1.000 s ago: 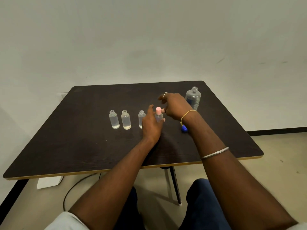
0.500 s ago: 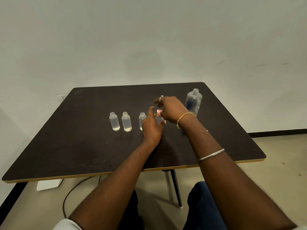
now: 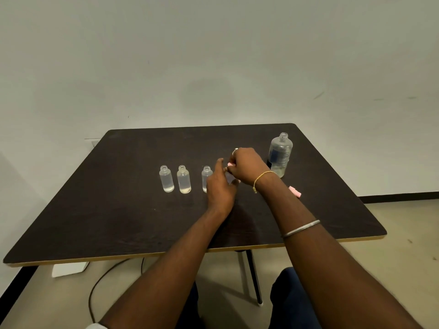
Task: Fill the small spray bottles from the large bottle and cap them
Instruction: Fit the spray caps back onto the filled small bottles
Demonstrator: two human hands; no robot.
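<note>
Three small clear bottles stand uncapped in a row on the dark table [image 3: 118,222]: the left one [image 3: 166,179], the middle one [image 3: 183,180] and the right one [image 3: 206,178]. My left hand [image 3: 219,188] grips a fourth small bottle [image 3: 230,179] just right of them; most of it is hidden. My right hand [image 3: 247,168] covers its top, fingers closed on a pink cap [image 3: 230,164]. The large clear bottle [image 3: 279,155] stands open at the back right.
A loose pink cap [image 3: 295,192] lies on the table right of my right forearm. The table's near edge runs just above my knees. A cable and a white block lie on the floor under the left side.
My right hand has come down over the pink cap and hides most of it. The blue cap by my right wrist is out of sight; a pink cap shows there now.
</note>
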